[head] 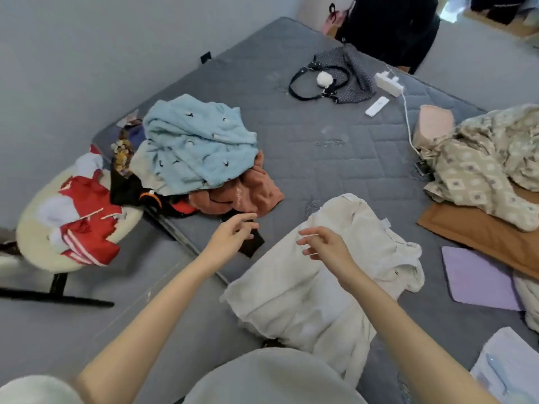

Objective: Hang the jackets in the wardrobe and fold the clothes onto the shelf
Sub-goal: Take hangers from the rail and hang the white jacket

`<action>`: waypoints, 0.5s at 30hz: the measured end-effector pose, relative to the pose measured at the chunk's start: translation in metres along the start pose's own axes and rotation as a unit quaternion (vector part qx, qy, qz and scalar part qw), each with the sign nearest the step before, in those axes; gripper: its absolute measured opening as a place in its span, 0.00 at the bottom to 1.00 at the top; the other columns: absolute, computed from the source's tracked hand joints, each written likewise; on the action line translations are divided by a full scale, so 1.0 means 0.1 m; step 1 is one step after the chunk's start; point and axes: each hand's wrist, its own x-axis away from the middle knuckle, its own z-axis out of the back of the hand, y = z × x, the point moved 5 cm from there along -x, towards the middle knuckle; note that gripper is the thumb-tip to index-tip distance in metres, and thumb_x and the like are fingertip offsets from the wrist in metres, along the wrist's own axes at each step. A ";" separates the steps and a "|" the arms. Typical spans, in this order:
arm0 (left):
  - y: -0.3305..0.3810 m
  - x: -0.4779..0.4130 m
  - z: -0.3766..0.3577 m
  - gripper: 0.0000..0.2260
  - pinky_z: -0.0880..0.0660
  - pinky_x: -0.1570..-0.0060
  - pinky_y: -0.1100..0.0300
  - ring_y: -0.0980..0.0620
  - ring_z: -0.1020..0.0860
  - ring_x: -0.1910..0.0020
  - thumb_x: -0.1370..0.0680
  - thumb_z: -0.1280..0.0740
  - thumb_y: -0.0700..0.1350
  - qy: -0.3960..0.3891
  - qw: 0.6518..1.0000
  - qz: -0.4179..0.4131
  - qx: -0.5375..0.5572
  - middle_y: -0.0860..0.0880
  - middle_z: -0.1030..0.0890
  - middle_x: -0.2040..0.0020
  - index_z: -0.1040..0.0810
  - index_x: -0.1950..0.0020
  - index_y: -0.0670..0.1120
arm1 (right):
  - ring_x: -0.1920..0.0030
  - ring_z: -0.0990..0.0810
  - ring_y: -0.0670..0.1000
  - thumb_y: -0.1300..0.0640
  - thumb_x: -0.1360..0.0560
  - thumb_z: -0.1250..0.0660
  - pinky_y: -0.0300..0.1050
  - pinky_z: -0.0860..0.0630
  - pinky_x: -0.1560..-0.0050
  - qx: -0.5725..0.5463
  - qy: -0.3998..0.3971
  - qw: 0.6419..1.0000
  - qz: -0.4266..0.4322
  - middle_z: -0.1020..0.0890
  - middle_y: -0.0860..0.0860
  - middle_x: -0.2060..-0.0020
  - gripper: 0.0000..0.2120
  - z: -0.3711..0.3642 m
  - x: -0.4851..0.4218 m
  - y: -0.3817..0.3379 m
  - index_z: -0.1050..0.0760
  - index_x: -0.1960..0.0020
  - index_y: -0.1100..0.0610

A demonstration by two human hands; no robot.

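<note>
A cream fleece garment (294, 293) lies spread on the grey mattress (350, 158) in front of me. My right hand (323, 243) hovers above its upper part with loose fingers and holds nothing. My left hand (233, 234) hangs in the air over a small black item (253, 246), fingers relaxed and empty. Behind it sits a pile of clothes: a light blue fleece top (195, 141) on a rust-coloured garment (250, 191) and dark pieces.
A stool (38, 228) at the left carries a red and white jacket (87, 217). On the right lie a patterned beige blanket (481, 167), a brown cloth (478, 231) and a lilac pad (478, 278). A dark handbag (335, 74), power strip (388, 83) and remote (376, 105) lie farther back.
</note>
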 end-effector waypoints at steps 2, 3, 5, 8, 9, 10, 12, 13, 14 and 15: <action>-0.21 0.37 0.39 0.15 0.29 0.41 0.58 0.49 0.21 0.44 0.17 0.44 0.39 0.048 0.999 -0.001 0.023 0.47 0.21 0.39 0.29 0.31 0.45 | 0.62 0.21 0.47 0.64 0.22 0.42 0.38 0.25 0.57 0.036 -0.048 0.998 0.030 0.16 0.49 0.57 0.11 -0.45 0.08 -0.17 0.22 0.50 0.53; -0.32 0.57 0.57 0.15 0.29 0.42 0.59 0.48 0.21 0.45 0.17 0.44 0.38 0.074 0.997 -0.003 0.037 0.46 0.21 0.39 0.29 0.32 0.44 | 0.62 0.21 0.47 0.64 0.23 0.41 0.37 0.25 0.58 0.049 -0.069 0.996 0.042 0.16 0.49 0.57 0.11 -0.69 0.12 -0.23 0.22 0.50 0.53; -0.57 1.02 0.95 0.15 0.28 0.48 0.66 0.49 0.22 0.48 0.18 0.44 0.36 0.132 0.989 -0.001 0.066 0.45 0.21 0.40 0.28 0.32 0.42 | 0.64 0.21 0.46 0.65 0.23 0.41 0.33 0.24 0.62 0.077 -0.115 0.988 0.066 0.16 0.49 0.58 0.11 -1.21 0.26 -0.34 0.22 0.50 0.54; -1.02 1.77 1.47 0.15 0.29 0.59 0.75 0.51 0.23 0.50 0.18 0.44 0.34 0.220 0.970 0.010 0.104 0.44 0.22 0.41 0.29 0.33 0.41 | 0.68 0.22 0.42 0.66 0.22 0.41 0.31 0.26 0.66 0.115 -0.191 0.970 0.095 0.17 0.49 0.61 0.10 -2.03 0.54 -0.44 0.22 0.48 0.58; -1.19 2.02 1.62 0.15 0.29 0.60 0.75 0.51 0.23 0.50 0.18 0.44 0.35 0.249 0.962 0.018 0.111 0.45 0.21 0.41 0.28 0.33 0.42 | 0.69 0.22 0.42 0.67 0.22 0.41 0.31 0.26 0.66 0.124 -0.218 0.963 0.102 0.17 0.49 0.62 0.10 -2.31 0.66 -0.46 0.22 0.48 0.59; -1.35 2.28 1.77 0.15 0.29 0.60 0.74 0.51 0.23 0.51 0.18 0.44 0.36 0.277 0.953 0.026 0.117 0.45 0.21 0.41 0.28 0.33 0.43 | 0.67 0.22 0.44 0.67 0.22 0.41 0.32 0.25 0.65 0.135 -0.246 0.954 0.110 0.17 0.49 0.63 0.10 -2.60 0.79 -0.47 0.22 0.48 0.59; -1.66 2.78 2.02 0.14 0.30 0.58 0.71 0.50 0.22 0.51 0.18 0.44 0.36 0.332 0.933 0.037 0.136 0.45 0.21 0.40 0.28 0.33 0.43 | 0.66 0.22 0.47 0.67 0.23 0.40 0.36 0.26 0.62 0.161 -0.301 0.931 0.131 0.18 0.49 0.62 0.10 -3.15 1.08 -0.49 0.23 0.48 0.58; -1.80 3.04 2.12 0.14 0.30 0.58 0.70 0.50 0.22 0.52 0.18 0.44 0.35 0.359 0.921 0.044 0.147 0.45 0.21 0.40 0.28 0.33 0.43 | 0.66 0.22 0.47 0.68 0.23 0.41 0.37 0.27 0.62 0.170 -0.327 0.919 0.142 0.18 0.49 0.63 0.10 -3.41 1.24 -0.49 0.23 0.49 0.58; -1.91 3.27 2.19 0.15 0.30 0.58 0.71 0.51 0.22 0.53 0.18 0.44 0.35 0.384 0.908 0.050 0.158 0.45 0.21 0.40 0.28 0.33 0.43 | 0.67 0.22 0.47 0.68 0.23 0.41 0.37 0.27 0.62 0.179 -0.351 0.906 0.154 0.18 0.49 0.63 0.11 -3.64 1.39 -0.50 0.23 0.49 0.57; -2.02 3.52 2.25 0.15 0.30 0.59 0.72 0.52 0.22 0.55 0.18 0.44 0.35 0.409 0.895 0.054 0.170 0.45 0.21 0.41 0.28 0.33 0.43 | 0.67 0.22 0.46 0.68 0.23 0.41 0.36 0.28 0.63 0.189 -0.376 0.892 0.166 0.18 0.49 0.62 0.11 -3.86 1.56 -0.50 0.23 0.50 0.56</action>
